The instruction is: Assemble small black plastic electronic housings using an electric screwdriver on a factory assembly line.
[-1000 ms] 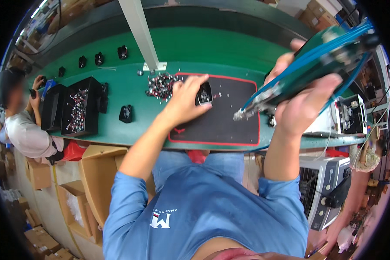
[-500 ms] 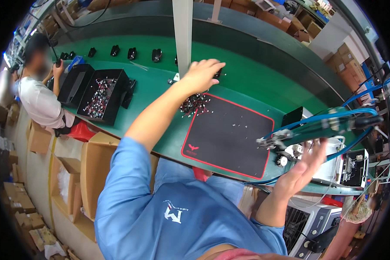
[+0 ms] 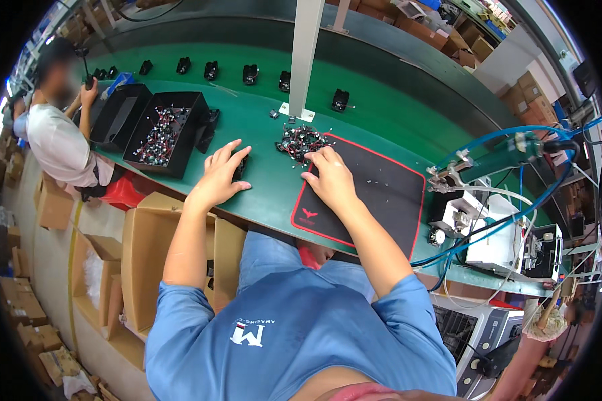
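My left hand (image 3: 219, 176) is open over the near left part of the bench, its thumb and fingers spread around a small dark part (image 3: 241, 167), mostly hidden by the fingers. My right hand (image 3: 332, 179) reaches over the left edge of a black mat with red trim (image 3: 374, 200). Its fingertips are at the near side of a pile of small wired parts (image 3: 304, 142), thumb and fingers apart. Whether they touch a wire is too small to tell. On the green strip beyond stands a black housing with a short lead (image 3: 340, 100).
Several black housings (image 3: 250, 74) line the green strip behind a white post (image 3: 306, 60). A black bin (image 3: 192, 144) holds more wired parts. At right are a green tool with blue hoses (image 3: 508, 158) and a white device (image 3: 495, 234). A co-worker (image 3: 60, 144) sits at left.
My left hand has come back from the far green strip, where a black housing now stands. My right hand has moved from beside the green tool to the wired parts. The tool has swung back.
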Demonstrator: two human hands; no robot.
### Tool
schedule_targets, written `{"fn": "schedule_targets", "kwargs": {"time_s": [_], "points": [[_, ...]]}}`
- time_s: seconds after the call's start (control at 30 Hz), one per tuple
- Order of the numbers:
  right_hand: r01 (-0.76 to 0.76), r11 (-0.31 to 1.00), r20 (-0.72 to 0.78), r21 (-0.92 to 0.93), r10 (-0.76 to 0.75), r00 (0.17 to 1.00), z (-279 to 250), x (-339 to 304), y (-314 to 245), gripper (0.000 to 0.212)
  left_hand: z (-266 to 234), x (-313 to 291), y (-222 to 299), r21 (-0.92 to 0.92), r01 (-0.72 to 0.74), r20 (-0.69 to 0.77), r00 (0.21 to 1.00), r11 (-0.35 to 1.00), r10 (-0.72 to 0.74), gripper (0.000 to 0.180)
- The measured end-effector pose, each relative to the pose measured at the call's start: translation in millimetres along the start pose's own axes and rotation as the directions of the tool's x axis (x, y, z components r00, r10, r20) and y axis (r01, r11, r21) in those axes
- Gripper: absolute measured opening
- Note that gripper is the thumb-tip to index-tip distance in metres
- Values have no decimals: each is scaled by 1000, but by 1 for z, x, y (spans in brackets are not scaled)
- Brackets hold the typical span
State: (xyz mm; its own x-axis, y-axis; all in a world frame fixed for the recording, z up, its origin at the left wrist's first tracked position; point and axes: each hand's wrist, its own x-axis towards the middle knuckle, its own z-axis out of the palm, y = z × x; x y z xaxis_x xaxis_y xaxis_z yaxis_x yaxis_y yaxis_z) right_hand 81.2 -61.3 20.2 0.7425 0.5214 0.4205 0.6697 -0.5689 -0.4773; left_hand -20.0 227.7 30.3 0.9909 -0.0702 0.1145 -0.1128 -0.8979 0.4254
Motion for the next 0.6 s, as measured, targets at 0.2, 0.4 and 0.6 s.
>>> {"fn": "schedule_targets", "kwargs": {"time_s": [0.2,0.4,0.6], "points": [[7,996,-20,-89,-9,1000,19,21,-12,38,9,2,-14,-63,-1,-2,1000,998,1,75],[109,963,33,-248,-104,994,30,23,2,28,16,-5,-11,-87,42,-26,999,995,-45,68],[-76,992,-67,105,83,994,14,21,-4,20,24,-16,-12,-67,57,-68,996,996,-61,61]]}}
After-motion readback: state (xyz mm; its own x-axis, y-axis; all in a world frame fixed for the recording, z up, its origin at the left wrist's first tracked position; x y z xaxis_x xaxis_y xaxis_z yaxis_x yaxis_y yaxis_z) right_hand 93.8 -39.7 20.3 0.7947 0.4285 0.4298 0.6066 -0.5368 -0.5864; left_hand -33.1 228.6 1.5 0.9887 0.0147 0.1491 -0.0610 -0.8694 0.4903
